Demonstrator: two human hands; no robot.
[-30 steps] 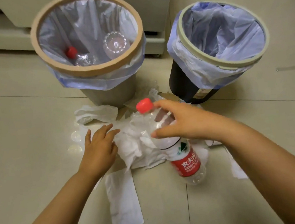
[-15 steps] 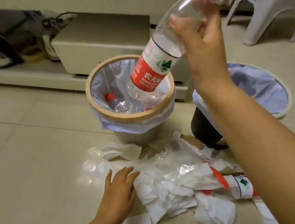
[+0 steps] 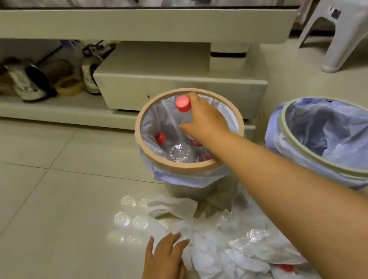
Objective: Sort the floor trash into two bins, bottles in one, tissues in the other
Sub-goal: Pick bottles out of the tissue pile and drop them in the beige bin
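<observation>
My right hand (image 3: 204, 123) grips a clear plastic bottle with a red cap (image 3: 182, 103) by its neck, inside the mouth of the tan-rimmed bin (image 3: 142, 144). The bottle stands cap up, its body down in the bin. Another red-capped bottle (image 3: 167, 146) lies in that bin. The second bin (image 3: 294, 139), pale-rimmed with a bluish liner, stands to the right and shows only its liner. A heap of white tissues (image 3: 228, 259) covers the floor in front. My left hand (image 3: 163, 264) rests flat and open on the heap's left edge. A red cap (image 3: 286, 267) pokes out of the tissues.
A low cream cabinet (image 3: 170, 76) stands right behind the bins, with shoes (image 3: 30, 81) on its open shelf at the left. A grey plastic stool (image 3: 349, 21) is at the back right. Bare tiled floor (image 3: 37, 215) stretches to the left.
My right hand has brought the bottle down from high above the bin into its mouth, cap up. The view has tilted. My left hand stays on the tissues.
</observation>
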